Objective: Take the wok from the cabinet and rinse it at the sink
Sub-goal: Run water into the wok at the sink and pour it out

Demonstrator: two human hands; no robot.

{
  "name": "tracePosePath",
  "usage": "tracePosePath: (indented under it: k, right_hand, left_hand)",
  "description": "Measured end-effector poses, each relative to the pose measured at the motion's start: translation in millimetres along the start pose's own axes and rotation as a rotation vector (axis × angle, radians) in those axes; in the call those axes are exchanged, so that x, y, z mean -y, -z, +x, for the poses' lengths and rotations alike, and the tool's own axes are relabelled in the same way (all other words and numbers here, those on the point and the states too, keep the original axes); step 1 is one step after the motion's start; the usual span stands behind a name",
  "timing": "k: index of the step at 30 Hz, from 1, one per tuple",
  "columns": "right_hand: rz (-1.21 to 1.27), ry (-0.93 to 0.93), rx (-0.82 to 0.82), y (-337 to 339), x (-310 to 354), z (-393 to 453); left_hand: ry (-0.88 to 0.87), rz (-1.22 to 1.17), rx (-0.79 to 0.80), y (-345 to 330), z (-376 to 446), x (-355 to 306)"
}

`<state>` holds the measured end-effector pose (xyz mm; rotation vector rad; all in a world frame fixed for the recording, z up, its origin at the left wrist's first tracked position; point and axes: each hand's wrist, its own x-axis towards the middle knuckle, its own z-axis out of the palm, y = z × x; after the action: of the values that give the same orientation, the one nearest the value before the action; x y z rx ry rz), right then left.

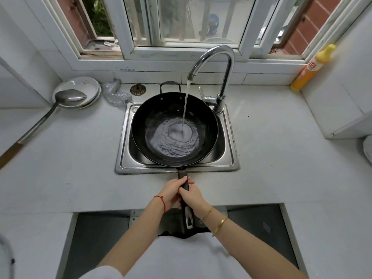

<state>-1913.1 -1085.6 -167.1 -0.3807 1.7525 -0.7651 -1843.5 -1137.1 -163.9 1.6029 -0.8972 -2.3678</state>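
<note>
A black wok point(161, 117) rests over the steel sink point(124, 150), filling most of the basin. Water runs from the curved chrome faucet point(223, 63) into the wok, and a pool ripples at its bottom. The wok's long dark handle point(182, 175) points toward me across the counter's front edge. My left hand point(171, 191) and my right hand point(192, 195) both grip the handle, side by side. A small loop handle sticks up at the wok's far rim.
White plates point(84, 85) with a large metal ladle point(69, 96) lie at the back left. A steel scrubber point(115, 93) and a sink strainer point(137, 89) sit behind the sink. An orange-yellow detergent bottle point(311, 69) stands at the back right. A white box point(342, 109) stands at right.
</note>
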Motion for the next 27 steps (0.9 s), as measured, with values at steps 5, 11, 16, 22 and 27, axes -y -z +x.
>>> tracePosePath:
  k: [5, 11, 16, 22, 27]
  right_hand:
    - [-0.153, 0.125, -0.228, -11, -4, -5]
    - [-0.173, 0.255, -0.357, -19, -4, -12]
    - [-0.228, 0.319, -0.390, -16, -11, -20]
    - [-0.209, 0.381, -0.311, -3, -25, -19]
    - [-0.132, 0.357, -0.240, -1, -21, -18]
  left_hand:
    - [-0.068, -0.074, 0.000, -2, 1, 0]
    - [-0.069, -0.305, 0.076, -7, -7, -1]
    - [-0.068, -0.283, 0.115, -4, -12, 2]
    - [-0.114, -0.208, 0.108, -7, -11, 7]
    - [-0.201, -0.136, -0.048, -14, -12, 11]
